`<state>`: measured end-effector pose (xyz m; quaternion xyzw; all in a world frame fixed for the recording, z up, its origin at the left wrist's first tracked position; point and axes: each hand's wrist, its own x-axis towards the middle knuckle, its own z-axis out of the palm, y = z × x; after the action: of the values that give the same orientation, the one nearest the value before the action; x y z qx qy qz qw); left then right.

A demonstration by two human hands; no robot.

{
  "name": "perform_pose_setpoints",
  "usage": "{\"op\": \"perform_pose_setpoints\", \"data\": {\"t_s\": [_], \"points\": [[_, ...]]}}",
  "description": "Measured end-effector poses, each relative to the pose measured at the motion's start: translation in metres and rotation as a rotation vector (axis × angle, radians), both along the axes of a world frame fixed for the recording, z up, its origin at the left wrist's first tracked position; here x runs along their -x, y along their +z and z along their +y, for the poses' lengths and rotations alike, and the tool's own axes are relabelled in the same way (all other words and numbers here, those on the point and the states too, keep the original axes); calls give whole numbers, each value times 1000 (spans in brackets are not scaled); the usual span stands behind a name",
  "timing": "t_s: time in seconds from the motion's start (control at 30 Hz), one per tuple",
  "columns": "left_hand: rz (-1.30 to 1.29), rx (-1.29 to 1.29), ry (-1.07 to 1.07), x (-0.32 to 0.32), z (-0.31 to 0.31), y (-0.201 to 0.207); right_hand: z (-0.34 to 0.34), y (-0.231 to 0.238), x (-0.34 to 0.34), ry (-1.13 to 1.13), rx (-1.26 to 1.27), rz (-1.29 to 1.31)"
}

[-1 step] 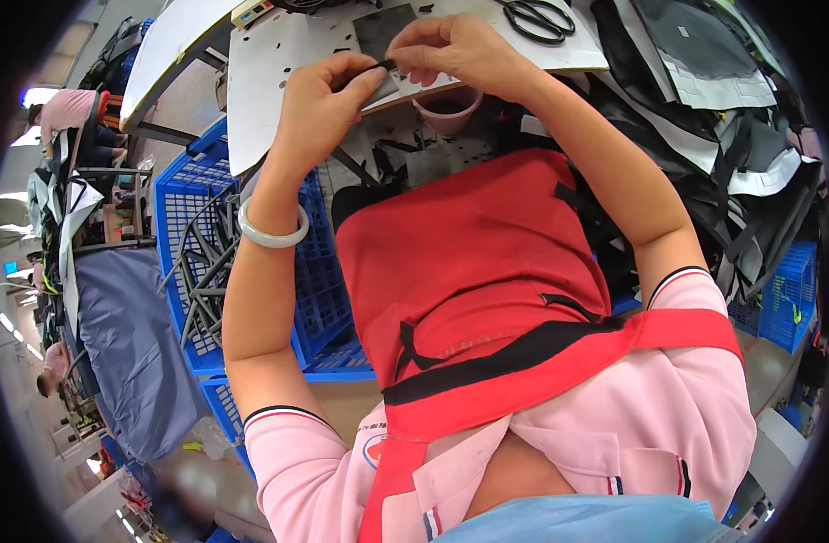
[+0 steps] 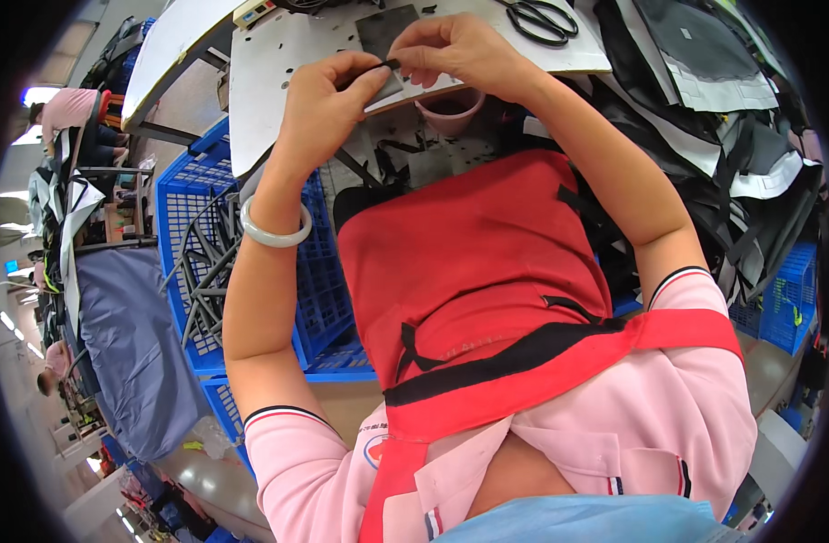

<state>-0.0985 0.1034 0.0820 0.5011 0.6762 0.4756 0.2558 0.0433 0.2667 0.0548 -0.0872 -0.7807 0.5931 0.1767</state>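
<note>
At the white table [image 2: 256, 113]: two hands on one small black strip [image 2: 389, 65]

Head view, looking down. Near edge of the table, the strip is up between the fingertips of both hands, over a dark flat plate [image 2: 375, 34]. Left hand [image 2: 328, 98]: narrow, thumb and forefinger pinching the strip's left part. Right hand [image 2: 460, 54]: fingertips together at its right end, other fingers curled. Exact form of the strip hidden by fingers.

Dark scraps scattered on the tabletop. Black scissors [image 2: 543, 22] lie right of the right hand, apart from it. Pink bucket [image 2: 450, 116] below the table edge. White bangle [image 2: 274, 238] around the left wrist; red apron [image 2: 473, 240] across the lap.

Left side: blue basket [image 2: 167, 204] holding dark, thin lengths [image 2: 201, 303]. Right side: heaped black, grey and white cloth pieces [image 2: 695, 50]. Far left, another person [image 2: 70, 116] in a pink top.
</note>
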Motion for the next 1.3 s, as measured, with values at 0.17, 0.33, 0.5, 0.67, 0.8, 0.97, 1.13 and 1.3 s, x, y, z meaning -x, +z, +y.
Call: {"op": "perform_pose_setpoints", "data": {"t_s": [0.17,0.33,0.5,0.67,0.8,0.97,1.13,1.3], "points": [[77,0,25,17,19,-1,12,-3,13,33,141,69],[75,2,48,25,34,-4,15,0,19,-64,-15,46],[156,18,101,32,53,0,35,-14,37,-125,86,93],[186,-61,97,40,64,-4,44,-15,44,-102,288,148],[176,-73,121,42,68,-5,48,-20,50,-50,361,217],[122,-94,163,47,73,-6,50,-20,57,-35,445,218],[0,-117,216,53,81,-7,76,-52,80,-69,801,292],[245,-101,271,58,37,-18,34,-47,31,-226,344,57]]}}
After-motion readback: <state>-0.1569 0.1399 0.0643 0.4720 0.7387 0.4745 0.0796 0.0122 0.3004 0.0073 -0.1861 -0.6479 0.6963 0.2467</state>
